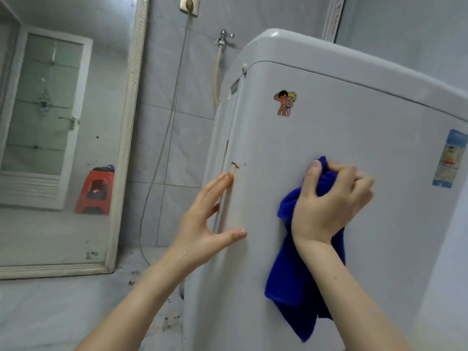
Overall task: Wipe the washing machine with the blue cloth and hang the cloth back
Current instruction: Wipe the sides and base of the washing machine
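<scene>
The white washing machine (354, 138) fills the right half of the head view, seen from low down against its side panel. My right hand (329, 201) is shut on the bunched blue cloth (293, 274) and presses it against the panel; the cloth's loose end hangs down below my wrist. My left hand (207, 219) is open with fingers spread, fingertips and thumb touching the machine's left corner edge, just under a small rusty mark (235, 166).
A cartoon sticker (285, 103) and a blue label (449, 158) are stuck on the panel. A tap with hose (222, 40) and a power cord (162, 158) run down the tiled wall behind. A large framed mirror (63, 133) leans at left, reflecting a red stool (95, 191).
</scene>
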Tool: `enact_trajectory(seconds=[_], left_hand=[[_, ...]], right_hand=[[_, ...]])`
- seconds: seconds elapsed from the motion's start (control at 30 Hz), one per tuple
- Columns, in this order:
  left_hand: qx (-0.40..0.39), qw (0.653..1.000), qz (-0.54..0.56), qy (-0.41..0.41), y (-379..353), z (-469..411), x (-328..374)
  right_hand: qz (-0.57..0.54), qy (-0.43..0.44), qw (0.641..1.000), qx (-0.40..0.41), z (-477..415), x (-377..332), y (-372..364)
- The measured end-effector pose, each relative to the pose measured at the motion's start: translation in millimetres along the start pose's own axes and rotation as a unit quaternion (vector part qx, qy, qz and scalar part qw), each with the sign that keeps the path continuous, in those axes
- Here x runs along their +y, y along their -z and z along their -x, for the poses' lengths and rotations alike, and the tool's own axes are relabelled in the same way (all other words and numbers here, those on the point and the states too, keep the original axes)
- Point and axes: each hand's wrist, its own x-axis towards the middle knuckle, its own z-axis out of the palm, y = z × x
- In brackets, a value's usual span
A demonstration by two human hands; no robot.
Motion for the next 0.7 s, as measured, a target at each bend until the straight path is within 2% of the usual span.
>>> enact_trajectory(seconds=[0.07, 0.13, 0.17, 0.23, 0.33, 0.4, 0.47, 0.5, 0.6, 0.63, 0.7], left_hand=[[0.008, 1.0, 0.01, -0.003, 0, -2, -2], [0.014, 1.0, 0.023, -0.003, 0, -3, -3], [0.017, 0.999, 0.034, -0.001, 0, -2, -3], [0.019, 0.998, 0.059, 0.009, 1, -1, -3], [0.015, 0.996, 0.083, 0.017, 4, 0, -6], [0.013, 0.995, 0.093, 0.019, 5, 1, -9], [0.017, 0.994, 0.104, 0.029, 7, 5, -13], [0.02, 0.993, 0.112, 0.037, 7, 7, -15], [0.037, 0.985, 0.152, 0.068, 7, 12, -19], [0.042, 0.983, 0.163, 0.079, 7, 15, -20], [0.043, 0.98, 0.168, 0.098, 6, 22, -24]], right_hand=[[-0.014, 0.175, 0.982, -0.073, 24, 1, 2], [-0.034, 0.268, 0.952, -0.142, 37, 20, 15], [-0.039, 0.272, 0.948, -0.161, 36, 28, 21], [-0.043, 0.224, 0.96, -0.164, 24, 32, 27], [-0.034, 0.108, 0.988, -0.106, -6, 7, 9], [-0.04, 0.062, 0.995, -0.061, -25, -20, -9], [-0.038, 0.088, 0.994, -0.043, -22, -39, -23], [-0.033, 0.14, 0.988, -0.053, -12, -41, -23], [-0.027, 0.288, 0.946, -0.147, 22, -16, -2], [-0.024, 0.297, 0.939, -0.17, 25, -2, 8], [-0.014, 0.254, 0.951, -0.176, 19, 17, 22]])
